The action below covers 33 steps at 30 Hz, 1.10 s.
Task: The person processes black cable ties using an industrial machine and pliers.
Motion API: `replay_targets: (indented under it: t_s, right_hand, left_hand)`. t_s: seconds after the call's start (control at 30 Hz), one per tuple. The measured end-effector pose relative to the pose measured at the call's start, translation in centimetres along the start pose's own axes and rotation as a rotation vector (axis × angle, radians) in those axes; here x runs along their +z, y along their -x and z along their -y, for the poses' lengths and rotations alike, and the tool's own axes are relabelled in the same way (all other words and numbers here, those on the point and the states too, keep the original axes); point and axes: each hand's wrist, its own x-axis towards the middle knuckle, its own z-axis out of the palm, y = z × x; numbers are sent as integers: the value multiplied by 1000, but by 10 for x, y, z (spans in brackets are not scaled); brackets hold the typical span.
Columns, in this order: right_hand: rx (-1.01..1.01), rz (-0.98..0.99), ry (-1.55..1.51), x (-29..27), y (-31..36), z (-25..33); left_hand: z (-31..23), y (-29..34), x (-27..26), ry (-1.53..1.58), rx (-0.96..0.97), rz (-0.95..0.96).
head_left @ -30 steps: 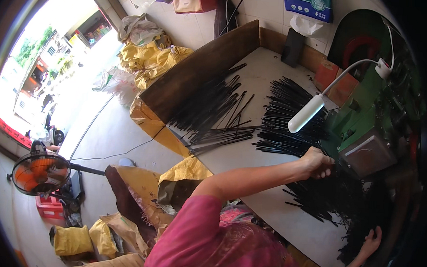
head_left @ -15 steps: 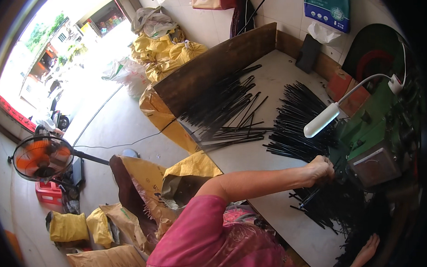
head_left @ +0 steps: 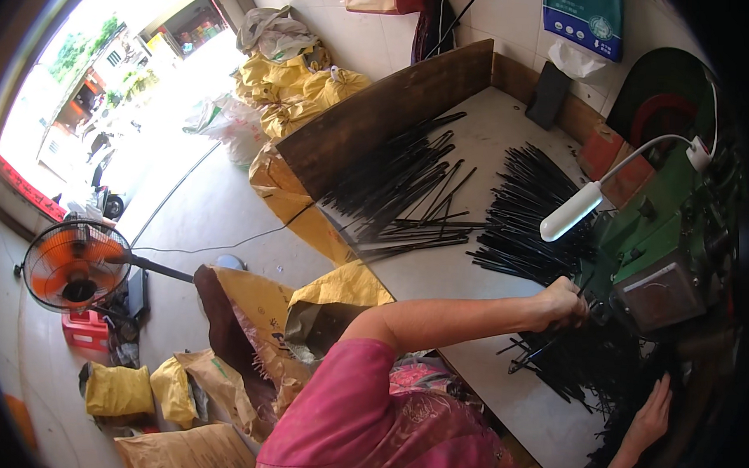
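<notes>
My left hand (head_left: pixel 560 306) is closed beside the green machine (head_left: pixel 657 285), on a thin black rod (head_left: pixel 544 350) that slants out below the fist. Part of that rod is hidden by the fingers. To the right, my right hand (head_left: pixel 652 410) lies with its fingers stretched out along the dark tangled heap (head_left: pixel 619 428) at the machine's near side. Beyond my left fist, a fanned bundle of black rods (head_left: pixel 528 215) rests on the pale tabletop (head_left: pixel 455 278). A second pile of rods (head_left: pixel 397 181) lies farther left, against the wooden board.
A white lamp (head_left: pixel 572 211) on a bent neck hangs over the rods. Wooden boards (head_left: pixel 387 111) edge the table's far side. On the floor at left stand an orange fan (head_left: pixel 76 269) and several yellow and brown sacks (head_left: pixel 121 390). A red-brown box (head_left: pixel 614 164) sits by the machine.
My right hand has moved forward along the dark heap, farther into view. My left fist stays near the machine, and the rod below it has shifted slightly. The whole view has shifted a little.
</notes>
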Motion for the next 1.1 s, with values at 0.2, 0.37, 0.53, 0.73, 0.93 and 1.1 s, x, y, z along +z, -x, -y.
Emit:
replay_targets:
  t_s: [0.2,0.37,0.53,0.73,0.93,1.1]
  right_hand:
    - [306,261,-655,34,-12,43]
    - [524,405,-1164,58,-20,74]
    - [674,489,-1331,55,-33,90]
    - [783,521,-1454,51,-42,102]
    - [800,509,-1490,53,-43,107]
    - [804,522,-1533,55,-43,118]
  left_hand:
    - [6,1,-3,-66,21,34]
    - [2,6,1,-68,56,20]
    - [-1,11,-1,-87,51,43]
    - [2,12,-3,-88,56,27]
    - [7,8,-4,-78,67,40]
    - [13,6,2,-64,58,61]
